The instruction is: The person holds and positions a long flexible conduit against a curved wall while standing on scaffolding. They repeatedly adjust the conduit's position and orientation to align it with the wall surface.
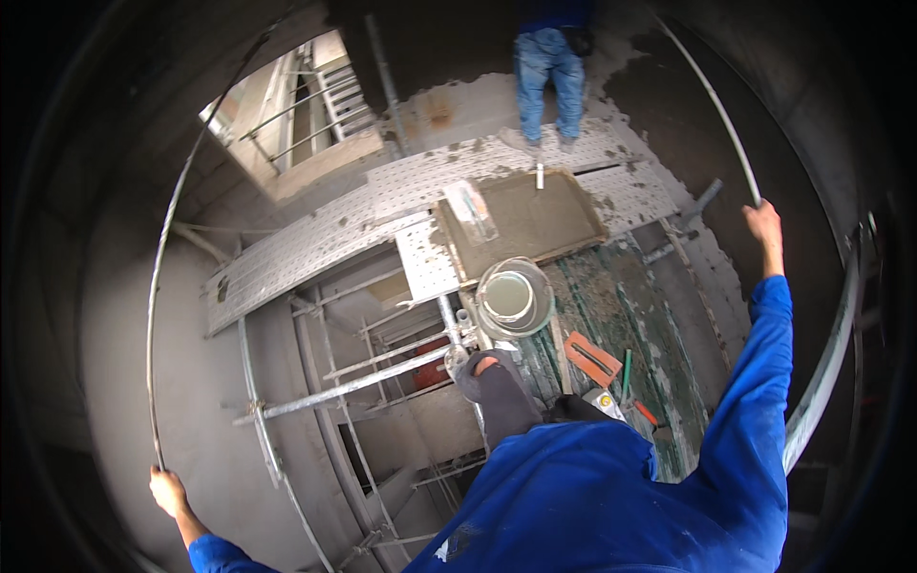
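Note:
My left hand [167, 492], at the lower left, is closed round the lower end of a long thin pale bar [155, 315] that runs up along the left. At the right, my right hand [764, 224] is raised and closed on a similar thin bar [714, 100] rising toward the top edge. I cannot tell if both are parts of one long bar, as the upper ends leave the picture. Both arms in blue sleeves are spread wide. Dark wet plaster [669, 81] covers part of the wall beyond my right hand.
A mortar tray [602, 229] with a steel trowel [471, 212] stands ahead on perforated scaffold planks [315, 256]. Nearer are a bucket [546, 310], an orange float [592, 359] and green boards [659, 382]. Scaffold tubes [353, 384] cross an open drop at left. Another person [549, 76] stands on the far planks.

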{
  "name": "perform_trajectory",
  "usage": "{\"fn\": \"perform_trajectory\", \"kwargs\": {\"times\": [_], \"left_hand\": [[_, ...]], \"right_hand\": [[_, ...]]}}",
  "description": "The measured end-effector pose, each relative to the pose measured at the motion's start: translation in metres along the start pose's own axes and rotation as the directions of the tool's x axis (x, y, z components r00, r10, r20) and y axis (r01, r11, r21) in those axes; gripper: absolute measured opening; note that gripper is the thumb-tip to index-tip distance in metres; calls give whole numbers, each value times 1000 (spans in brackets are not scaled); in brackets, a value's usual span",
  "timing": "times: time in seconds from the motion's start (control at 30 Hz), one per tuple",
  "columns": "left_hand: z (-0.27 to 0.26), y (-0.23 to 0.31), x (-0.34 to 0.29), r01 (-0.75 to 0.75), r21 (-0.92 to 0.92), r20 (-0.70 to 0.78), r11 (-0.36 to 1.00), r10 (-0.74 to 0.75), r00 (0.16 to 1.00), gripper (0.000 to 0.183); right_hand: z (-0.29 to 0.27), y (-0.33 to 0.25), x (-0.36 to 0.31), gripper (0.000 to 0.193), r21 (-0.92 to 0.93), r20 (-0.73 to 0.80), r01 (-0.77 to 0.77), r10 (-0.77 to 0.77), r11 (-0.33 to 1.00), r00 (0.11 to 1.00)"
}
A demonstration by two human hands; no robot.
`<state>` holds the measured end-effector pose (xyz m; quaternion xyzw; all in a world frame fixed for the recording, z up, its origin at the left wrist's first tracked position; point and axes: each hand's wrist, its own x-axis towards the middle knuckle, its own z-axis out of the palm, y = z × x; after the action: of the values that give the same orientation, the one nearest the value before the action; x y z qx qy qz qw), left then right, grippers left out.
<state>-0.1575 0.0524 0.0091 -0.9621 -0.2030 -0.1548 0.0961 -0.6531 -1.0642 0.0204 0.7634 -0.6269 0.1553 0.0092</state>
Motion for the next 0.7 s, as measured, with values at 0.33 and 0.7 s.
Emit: {"fn": "perform_trajectory", "kwargs": {"times": [0.33,0.7], "left_hand": [[2,-21,14,-371,287,-152,883,424,893,31],[9,-25,12,-391,387,-314,835,518,796,22]], "right_hand": [[-17,-24,-24,48,115,31,-120,117,986,993],[-28,-30,-33,49,100,77,-194,187,976,979]]}}
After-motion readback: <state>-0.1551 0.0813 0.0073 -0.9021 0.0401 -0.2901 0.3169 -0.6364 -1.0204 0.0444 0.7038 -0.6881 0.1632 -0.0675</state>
